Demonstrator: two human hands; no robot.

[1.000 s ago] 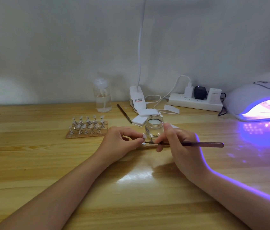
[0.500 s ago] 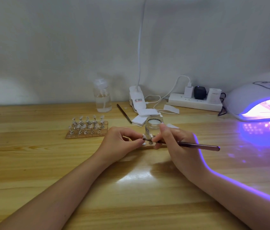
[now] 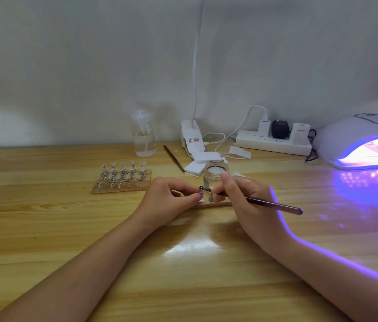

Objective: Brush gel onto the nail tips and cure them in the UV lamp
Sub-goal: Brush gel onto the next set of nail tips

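One slim dark-handled brush [image 3: 262, 203] is pinched in the right hand [image 3: 248, 205], its tip at one small nail-tip stand [image 3: 200, 195] pinched by the left hand [image 3: 167, 201] (two wooden holder boards [image 3: 120, 189] visible)

UV lamp [image 3: 366, 140] cut off at right edge.

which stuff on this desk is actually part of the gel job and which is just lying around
In use: brush held by the right hand; nail tip pinched by the left hand; gel jar; lit UV lamp; rack of nail tips.

Lying about: spare brush, pump bottle, white pads, power strip.
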